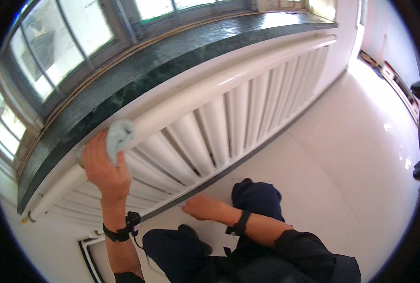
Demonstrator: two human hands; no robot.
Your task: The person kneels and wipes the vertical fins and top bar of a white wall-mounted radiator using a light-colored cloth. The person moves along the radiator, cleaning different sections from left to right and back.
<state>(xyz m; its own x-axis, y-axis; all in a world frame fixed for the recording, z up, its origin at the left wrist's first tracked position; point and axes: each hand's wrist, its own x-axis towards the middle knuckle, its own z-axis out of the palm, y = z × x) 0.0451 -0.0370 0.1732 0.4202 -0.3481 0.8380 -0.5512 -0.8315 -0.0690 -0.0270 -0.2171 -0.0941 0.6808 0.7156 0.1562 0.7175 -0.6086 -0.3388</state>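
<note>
A pale blue-green cloth [119,136] is bunched in my left hand [103,162], which presses it against the thick top pipe of a white radiator [195,95]. The hand wraps over the pipe toward its left end, with the wall side of the fingers hidden. Low between my knees, my right hand [200,207] hangs above the floor with its fingers curled. Nothing shows in it, though the inside of the fingers is turned from view. Black straps circle both wrists.
Above the radiator juts a dark green stone windowsill [181,60], below barred windows [68,42]. Pale floor tiles [316,159] stretch to the right. A white pipe [89,251] runs near the floor at lower left. Several items [390,72] line the far right wall.
</note>
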